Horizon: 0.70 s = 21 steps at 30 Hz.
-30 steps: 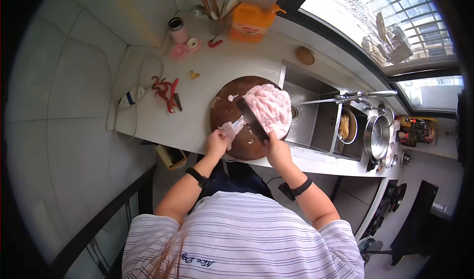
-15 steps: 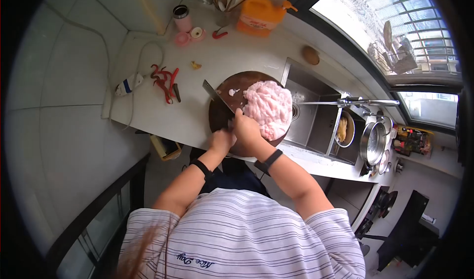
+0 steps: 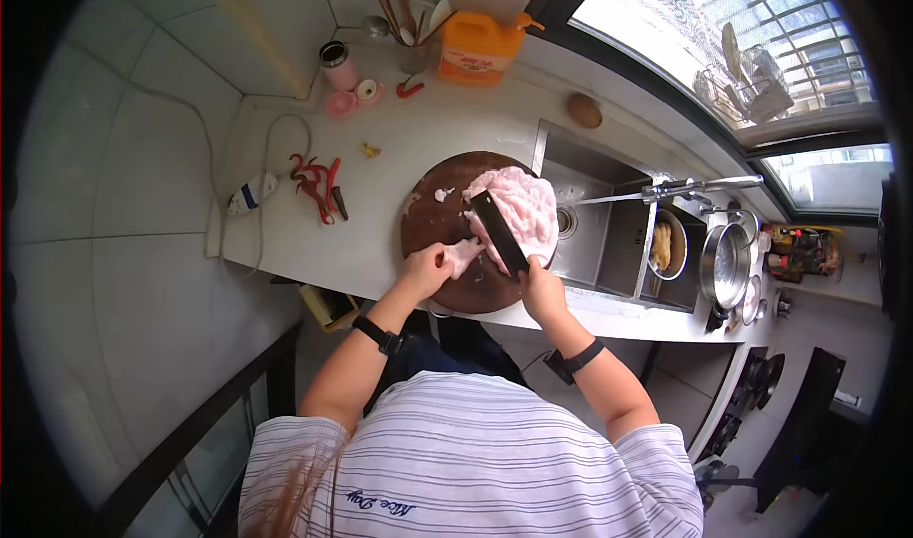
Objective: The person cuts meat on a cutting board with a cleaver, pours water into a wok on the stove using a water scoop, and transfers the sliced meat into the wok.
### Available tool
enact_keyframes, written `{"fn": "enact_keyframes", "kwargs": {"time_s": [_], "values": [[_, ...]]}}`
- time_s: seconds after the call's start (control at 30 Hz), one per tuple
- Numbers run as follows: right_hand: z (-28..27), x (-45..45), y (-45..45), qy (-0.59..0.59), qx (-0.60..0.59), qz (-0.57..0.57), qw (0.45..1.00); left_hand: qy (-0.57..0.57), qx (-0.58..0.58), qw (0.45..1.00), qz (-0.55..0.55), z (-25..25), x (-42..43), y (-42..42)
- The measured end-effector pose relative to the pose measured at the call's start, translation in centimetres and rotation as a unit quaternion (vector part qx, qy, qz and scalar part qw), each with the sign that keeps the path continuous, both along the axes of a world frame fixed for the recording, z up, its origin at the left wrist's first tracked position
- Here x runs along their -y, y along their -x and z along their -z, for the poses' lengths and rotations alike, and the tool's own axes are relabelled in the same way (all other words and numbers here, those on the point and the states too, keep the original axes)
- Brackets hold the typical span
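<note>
A round brown chopping board (image 3: 433, 222) lies on the counter and bears a heap of pale pink, wrinkled raw meat or offal (image 3: 525, 213); I cannot tell its exact kind. My right hand (image 3: 545, 295) is wrapped round the handle of a cleaver (image 3: 498, 232), whose dark blade rests against the heap's left side. Closed fingers of my left hand (image 3: 426, 270) pinch a pale strip of raw meat (image 3: 463, 257) left of the blade. Whether that strip still joins the heap is hard to see. A small whitish scrap (image 3: 442, 195) sits further back on the board.
Red chillies (image 3: 316, 186) and a power strip (image 3: 253, 195) lie at left. Behind are a pink thermos (image 3: 340, 70) and an orange jug (image 3: 478, 51). To the right, a steel sink (image 3: 594, 243) with a tap (image 3: 685, 189) adjoins the board, beside a bowl (image 3: 677, 243).
The cleaver has swung from the board's left side rightward onto the heap. My hands have moved apart, and my left hand now shows a strip of meat in its fingers.
</note>
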State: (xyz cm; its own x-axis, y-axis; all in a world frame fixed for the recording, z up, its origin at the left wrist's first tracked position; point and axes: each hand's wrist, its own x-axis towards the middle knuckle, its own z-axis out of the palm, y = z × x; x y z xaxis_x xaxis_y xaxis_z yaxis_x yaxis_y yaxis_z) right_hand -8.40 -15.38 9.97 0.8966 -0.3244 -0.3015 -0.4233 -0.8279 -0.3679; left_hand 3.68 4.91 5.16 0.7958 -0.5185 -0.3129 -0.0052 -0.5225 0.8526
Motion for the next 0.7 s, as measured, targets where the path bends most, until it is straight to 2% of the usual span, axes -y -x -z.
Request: {"fn": "enact_keyframes", "kwargs": {"time_s": [0.07,0.1,0.17,0.2,0.23,0.4,0.53,0.63,0.7], "values": [[-0.5,-0.6,0.0,-0.004,0.001,0.011,1.0,-0.185,0.072,0.98,-0.022,0.2,-0.7,0.1],[-0.7,-0.9,0.0,-0.004,-0.001,0.002,1.0,-0.187,0.072,0.979,-0.02,0.2,-0.9,0.2],[-0.3,-1.5,0.1,-0.005,-0.003,-0.007,1.0,-0.076,0.272,0.959,-0.027,0.1,-0.9,1.1],[-0.1,-1.9,0.0,-0.005,-0.019,-0.026,0.999,-0.057,0.307,0.949,0.042,-0.1,-0.7,1.6],[0.0,-2.3,-0.2,-0.004,-0.034,-0.046,0.998,-0.017,0.392,0.916,0.079,0.2,-0.3,2.0],[-0.1,-2.9,-0.5,0.029,-0.056,-0.126,0.99,0.019,0.402,0.906,0.131,3.3,0.9,2.0],[1.4,-3.9,-1.7,0.033,-0.047,-0.125,0.991,0.014,0.39,0.912,0.128,4.0,1.3,1.8],[2.8,-5.5,-6.1,0.02,-0.035,-0.125,0.991,0.011,0.351,0.923,0.155,4.3,1.5,2.1],[3.2,-5.6,-8.5,-0.011,-0.013,-0.13,0.991,-0.041,0.281,0.953,0.105,4.9,2.2,2.4]]}}
